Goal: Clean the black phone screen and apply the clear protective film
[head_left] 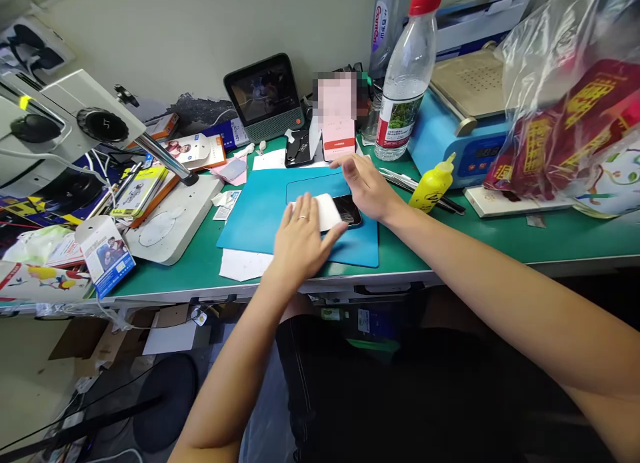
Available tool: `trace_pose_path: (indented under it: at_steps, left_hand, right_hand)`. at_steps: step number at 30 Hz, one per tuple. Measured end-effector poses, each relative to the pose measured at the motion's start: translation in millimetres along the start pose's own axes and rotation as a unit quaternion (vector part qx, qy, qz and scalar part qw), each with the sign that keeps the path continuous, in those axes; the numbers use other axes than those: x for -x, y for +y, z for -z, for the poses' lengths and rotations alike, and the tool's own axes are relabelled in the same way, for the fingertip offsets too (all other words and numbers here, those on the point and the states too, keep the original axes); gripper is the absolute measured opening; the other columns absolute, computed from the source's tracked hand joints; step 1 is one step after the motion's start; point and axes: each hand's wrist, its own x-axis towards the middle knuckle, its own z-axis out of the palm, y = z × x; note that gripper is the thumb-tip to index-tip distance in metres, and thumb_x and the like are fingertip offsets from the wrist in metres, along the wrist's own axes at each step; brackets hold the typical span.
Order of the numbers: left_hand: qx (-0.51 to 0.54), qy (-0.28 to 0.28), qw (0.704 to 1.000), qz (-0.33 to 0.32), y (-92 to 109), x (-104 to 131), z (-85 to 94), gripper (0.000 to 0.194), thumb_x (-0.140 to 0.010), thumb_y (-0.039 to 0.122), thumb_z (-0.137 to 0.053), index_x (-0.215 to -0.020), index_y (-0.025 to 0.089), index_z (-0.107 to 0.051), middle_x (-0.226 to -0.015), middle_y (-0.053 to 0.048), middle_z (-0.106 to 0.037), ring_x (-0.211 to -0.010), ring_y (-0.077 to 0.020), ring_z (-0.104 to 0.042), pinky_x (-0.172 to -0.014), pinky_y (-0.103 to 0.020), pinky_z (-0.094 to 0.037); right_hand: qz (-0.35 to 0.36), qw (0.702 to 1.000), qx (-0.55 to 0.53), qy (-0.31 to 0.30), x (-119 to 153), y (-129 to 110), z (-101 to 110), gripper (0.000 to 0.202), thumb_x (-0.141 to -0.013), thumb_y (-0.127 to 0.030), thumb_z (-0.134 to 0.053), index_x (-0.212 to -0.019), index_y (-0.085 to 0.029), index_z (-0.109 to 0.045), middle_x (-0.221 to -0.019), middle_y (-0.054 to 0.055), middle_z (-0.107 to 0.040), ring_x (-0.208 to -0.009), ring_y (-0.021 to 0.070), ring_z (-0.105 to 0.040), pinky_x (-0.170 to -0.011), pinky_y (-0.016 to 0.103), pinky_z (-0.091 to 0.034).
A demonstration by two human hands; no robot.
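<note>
On a blue mat (pixel 260 203) lies a dark phone (pixel 350 212), glossy face up. A white flat piece with rounded corners (pixel 327 213) covers its left part; whether it is a card or a cloth I cannot tell. My left hand (pixel 301 240) rests flat against that white piece, fingers stretched and thumb spread away. Over the phone's right end is my right hand (pixel 370 186), its fingers raised and apart, with nothing visible in them. Behind the phone, a thin rounded outline shows on the mat.
Behind the mat stand a smart display (pixel 265 96), a pink-screened phone (pixel 340 130) and a water bottle (pixel 407 83). At right are a yellow squeeze bottle (pixel 433 183), a blue heating plate device (pixel 450 143) and red packets (pixel 565 130). A microscope stand (pixel 175 216) is at left.
</note>
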Motion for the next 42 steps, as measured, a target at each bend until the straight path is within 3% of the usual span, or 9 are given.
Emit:
trace_pose_path:
  at_steps: [4, 9, 17, 21, 24, 29, 35, 39, 42]
  left_hand:
    - [-0.026, 0.010, 1.000, 0.013, -36, 27, -3.8, 0.079, -0.112, 0.056, -0.021, -0.163, -0.003, -0.033, -0.170, -0.023, -0.032, -0.162, -0.0352, -0.024, -0.132, -0.055, -0.022]
    - [-0.032, 0.018, 0.999, 0.001, -39, 51, -2.5, 0.073, -0.112, 0.053, -0.025, -0.161, 0.000, -0.037, -0.172, -0.023, -0.029, -0.162, -0.0403, -0.019, -0.129, -0.061, -0.027]
    - [0.013, 0.020, 1.000, -0.003, 23, 24, -5.0, 0.092, -0.108, 0.066, -0.034, -0.160, -0.009, -0.031, -0.169, -0.033, -0.026, -0.162, -0.0397, -0.021, -0.130, -0.055, -0.026]
    - [0.065, -0.006, 0.997, -0.034, 60, 2, -0.4, 0.100, -0.105, 0.074, -0.024, -0.162, -0.008, -0.029, -0.171, -0.029, -0.023, -0.164, -0.0355, -0.016, -0.133, -0.049, -0.020]
    - [0.082, -0.017, 0.996, -0.038, 69, -11, 3.1, 0.099, -0.105, 0.074, -0.021, -0.163, -0.007, -0.028, -0.172, -0.026, -0.024, -0.164, -0.0331, -0.015, -0.134, -0.045, -0.018]
    - [0.042, -0.007, 0.999, 0.017, 30, -8, 1.5, 0.093, -0.108, 0.068, -0.022, -0.161, -0.008, -0.032, -0.171, -0.027, -0.025, -0.163, -0.0341, -0.020, -0.133, -0.047, -0.020]
    - [-0.027, 0.026, 0.999, 0.024, -29, 36, -4.0, 0.075, -0.112, 0.052, -0.020, -0.160, -0.003, -0.037, -0.169, -0.027, -0.032, -0.162, -0.0372, -0.025, -0.130, -0.057, -0.027]
    - [-0.059, 0.048, 0.997, -0.017, -33, 62, -4.9, 0.068, -0.112, 0.047, -0.024, -0.158, 0.002, -0.043, -0.170, -0.027, -0.032, -0.162, -0.0399, -0.023, -0.128, -0.061, -0.029]
    - [-0.064, 0.046, 0.997, -0.016, -26, 59, -0.2, 0.063, -0.112, 0.045, -0.028, -0.154, 0.003, -0.050, -0.169, -0.029, -0.033, -0.161, -0.0423, -0.024, -0.127, -0.063, -0.030]
  right_hand:
    - [-0.006, 1.000, -0.005, -0.020, 2, -1, -2, 0.077, -0.098, -0.082, -0.015, -0.106, -0.024, -0.065, -0.114, 0.010, -0.070, -0.115, 0.0267, -0.060, -0.110, 0.046, -0.041]
    - [-0.013, 0.999, -0.019, -0.028, 4, -4, -3, 0.079, -0.097, -0.083, -0.016, -0.110, -0.023, -0.065, -0.118, 0.011, -0.069, -0.119, 0.0264, -0.058, -0.112, 0.043, -0.039]
    - [-0.004, 1.000, -0.008, 0.003, 3, -5, -5, 0.082, -0.096, -0.084, -0.008, -0.106, -0.025, -0.065, -0.115, 0.009, -0.069, -0.119, 0.0263, -0.059, -0.114, 0.044, -0.037]
    - [-0.002, 1.000, -0.013, 0.010, 4, -3, -3, 0.080, -0.098, -0.082, -0.010, -0.108, -0.025, -0.066, -0.119, 0.011, -0.071, -0.121, 0.0279, -0.060, -0.116, 0.047, -0.036]
    - [-0.017, 1.000, -0.008, 0.015, 4, 0, 0, 0.081, -0.097, -0.082, -0.010, -0.112, -0.025, -0.067, -0.123, 0.012, -0.071, -0.124, 0.0295, -0.059, -0.117, 0.051, -0.036]
    - [-0.024, 1.000, 0.003, 0.016, 2, 1, -1, 0.086, -0.095, -0.085, -0.008, -0.112, -0.026, -0.068, -0.120, 0.011, -0.071, -0.122, 0.0301, -0.059, -0.116, 0.052, -0.038]
    - [-0.013, 1.000, -0.018, 0.010, 5, -6, -1, 0.082, -0.095, -0.085, -0.012, -0.110, -0.025, -0.065, -0.120, 0.010, -0.070, -0.122, 0.0274, -0.058, -0.115, 0.046, -0.037]
    - [-0.033, 0.998, -0.046, 0.001, 8, -9, 1, 0.080, -0.095, -0.086, -0.015, -0.117, -0.024, -0.061, -0.127, 0.010, -0.068, -0.125, 0.0264, -0.056, -0.113, 0.043, -0.038]
    - [-0.031, 0.999, -0.040, -0.009, 8, -8, -1, 0.079, -0.095, -0.086, -0.015, -0.116, -0.025, -0.062, -0.124, 0.009, -0.068, -0.124, 0.0262, -0.055, -0.114, 0.043, -0.037]
